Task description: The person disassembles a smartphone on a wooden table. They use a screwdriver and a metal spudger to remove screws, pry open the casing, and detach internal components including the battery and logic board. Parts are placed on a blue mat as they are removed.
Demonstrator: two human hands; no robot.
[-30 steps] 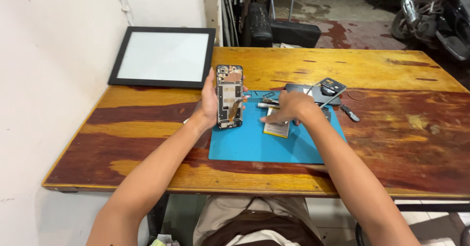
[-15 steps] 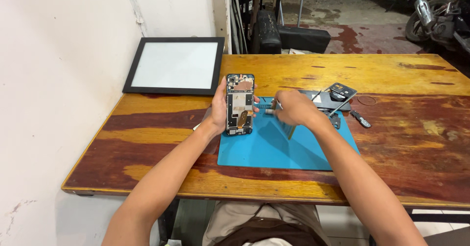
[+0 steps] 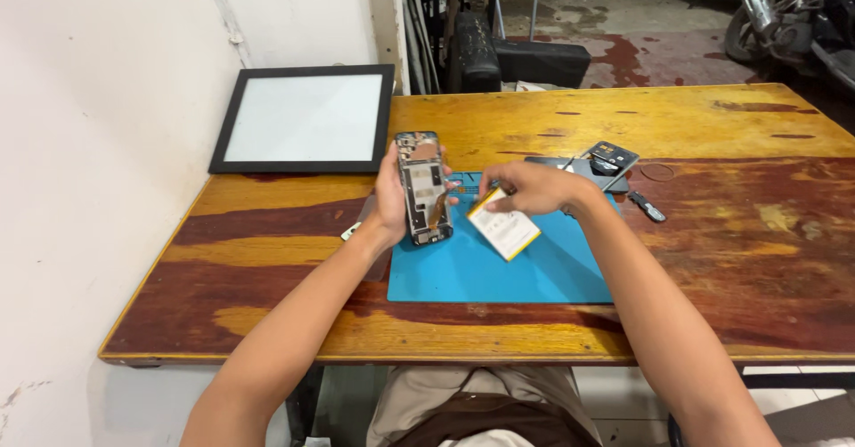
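Note:
My left hand (image 3: 388, 199) grips an opened smartphone (image 3: 424, 187) with its back removed, held upright over the left edge of a blue work mat (image 3: 499, 273). The phone's bare circuit boards and frame face me. My right hand (image 3: 533, 187) holds a flat white battery with a yellow edge (image 3: 504, 227) by its upper end, tilted above the mat just right of the phone. The two hands are a few centimetres apart.
The mat lies on a worn wooden table (image 3: 730, 251). A black-framed white panel (image 3: 303, 117) lies at the back left. Dark phone parts (image 3: 606, 162) and a small black tool (image 3: 647, 207) sit behind my right hand. A white wall runs along the left; a black seat (image 3: 508, 55) stands beyond the table.
My right hand has lifted the battery off the mat and brought it toward the phone. My left hand has raised the phone slightly. The camera has moved closer.

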